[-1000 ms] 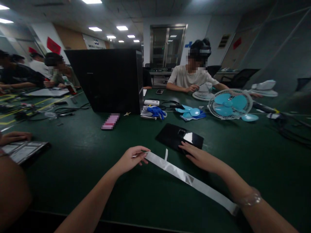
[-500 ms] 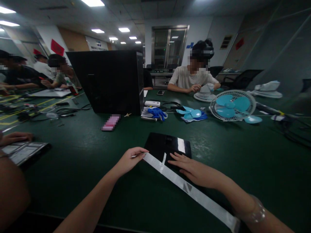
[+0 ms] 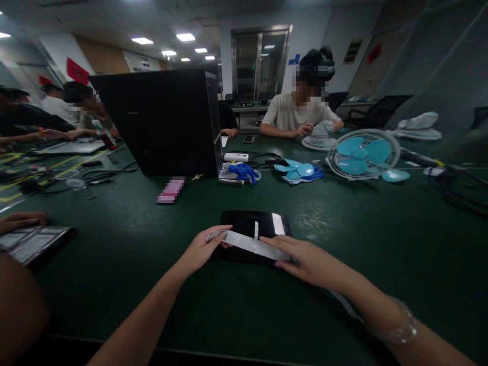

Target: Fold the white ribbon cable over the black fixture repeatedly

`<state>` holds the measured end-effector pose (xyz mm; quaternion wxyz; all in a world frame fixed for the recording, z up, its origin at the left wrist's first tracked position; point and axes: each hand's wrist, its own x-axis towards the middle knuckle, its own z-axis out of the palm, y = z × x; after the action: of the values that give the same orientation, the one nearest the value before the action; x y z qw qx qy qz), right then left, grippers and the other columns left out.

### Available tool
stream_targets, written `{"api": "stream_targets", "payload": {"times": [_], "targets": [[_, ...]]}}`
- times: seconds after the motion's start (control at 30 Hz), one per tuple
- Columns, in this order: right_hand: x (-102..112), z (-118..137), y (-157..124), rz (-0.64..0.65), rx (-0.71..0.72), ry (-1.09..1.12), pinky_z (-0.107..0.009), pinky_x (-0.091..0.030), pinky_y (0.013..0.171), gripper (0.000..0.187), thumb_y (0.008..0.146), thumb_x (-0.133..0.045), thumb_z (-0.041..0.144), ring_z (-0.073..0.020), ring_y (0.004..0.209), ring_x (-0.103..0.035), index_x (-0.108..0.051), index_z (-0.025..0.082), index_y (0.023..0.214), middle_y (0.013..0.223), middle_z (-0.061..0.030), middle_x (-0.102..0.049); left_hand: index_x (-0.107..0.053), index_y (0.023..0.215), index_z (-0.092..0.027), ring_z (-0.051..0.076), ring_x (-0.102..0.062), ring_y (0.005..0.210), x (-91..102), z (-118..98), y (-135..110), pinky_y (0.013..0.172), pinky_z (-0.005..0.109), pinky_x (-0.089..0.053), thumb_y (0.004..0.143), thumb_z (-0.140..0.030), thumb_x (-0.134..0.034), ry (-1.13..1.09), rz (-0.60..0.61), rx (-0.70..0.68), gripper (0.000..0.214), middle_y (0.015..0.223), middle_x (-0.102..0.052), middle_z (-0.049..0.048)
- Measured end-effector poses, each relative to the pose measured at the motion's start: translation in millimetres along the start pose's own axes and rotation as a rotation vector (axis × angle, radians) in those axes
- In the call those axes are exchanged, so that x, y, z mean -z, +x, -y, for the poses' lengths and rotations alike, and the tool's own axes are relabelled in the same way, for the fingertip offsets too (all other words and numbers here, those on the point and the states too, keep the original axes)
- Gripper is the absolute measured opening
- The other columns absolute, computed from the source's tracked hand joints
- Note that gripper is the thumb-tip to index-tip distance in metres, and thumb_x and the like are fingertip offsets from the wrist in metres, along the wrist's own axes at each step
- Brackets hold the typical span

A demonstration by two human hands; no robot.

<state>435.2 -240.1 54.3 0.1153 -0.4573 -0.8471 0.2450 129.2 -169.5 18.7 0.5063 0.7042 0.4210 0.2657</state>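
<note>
A flat light-grey ribbon cable [image 3: 244, 241] with fine lengthwise lines and a small white tab stretches between my hands. My left hand [image 3: 201, 250] pinches its left end between thumb and fingers. Farther along, my right hand [image 3: 310, 260] grips the cable, thumb below and fingers above. The rest of it runs under my right forearm, mostly hidden. Just behind and beneath the cable lies a flat black case [image 3: 236, 219] with a white label [image 3: 281, 224]. My hands partly cover its near side.
A black computer tower [image 3: 160, 122] stands behind to the left, with a pink phone [image 3: 171, 190] before it. Blue gloves [image 3: 244, 173], light-blue fan blades [image 3: 295, 169] and a caged fan [image 3: 362, 154] lie farther back. Across the table sits a person [image 3: 301, 114]; another's hand [image 3: 26, 219] is at left.
My right hand has gone from lying spread on the black case to gripping the cable. The cable has swung closer to level across the case. The view has shifted slightly.
</note>
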Motion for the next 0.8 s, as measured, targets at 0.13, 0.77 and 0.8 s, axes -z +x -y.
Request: {"api": "stream_targets", "payload": {"times": [0.13,0.77,0.8], "targets": [[-1,-8,1,-0.056,0.045,-0.207,-0.04,-0.052,0.086,0.057,0.093,-0.039,0.016,-0.0206,0.102,-0.061,-0.042,0.041,0.145,0.133,-0.0036,-0.053,-0.063,0.122,-0.021,0.022,-0.063,0.102,0.4,-4,-3,0.089,0.034,-0.047,0.095,-0.039,-0.046,0.132,-0.005,0.018,0.037,0.109,-0.07,0.0056],[8,-23,-10,0.009,-0.108,-0.25,-0.038,-0.054,0.077,0.057,0.087,-0.045,0.02,-0.0198,0.087,-0.064,-0.048,0.036,0.142,0.122,-0.0061,-0.06,-0.073,0.096,-0.026,0.028,-0.062,0.1,2.9,-4,-2,0.083,0.039,-0.045,0.084,-0.039,-0.058,0.527,-0.183,0.062,0.023,0.106,-0.071,0.0048],[12,-26,-13,0.01,-0.142,-0.241,-0.038,-0.054,0.077,0.058,0.087,-0.045,0.02,-0.0201,0.087,-0.065,-0.048,0.037,0.142,0.121,-0.0056,-0.062,-0.073,0.096,-0.026,0.028,-0.062,0.1,2.8,-4,-2,0.083,0.038,-0.045,0.084,-0.039,-0.059,0.53,-0.176,0.064,0.022,0.105,-0.071,0.0047]]}}
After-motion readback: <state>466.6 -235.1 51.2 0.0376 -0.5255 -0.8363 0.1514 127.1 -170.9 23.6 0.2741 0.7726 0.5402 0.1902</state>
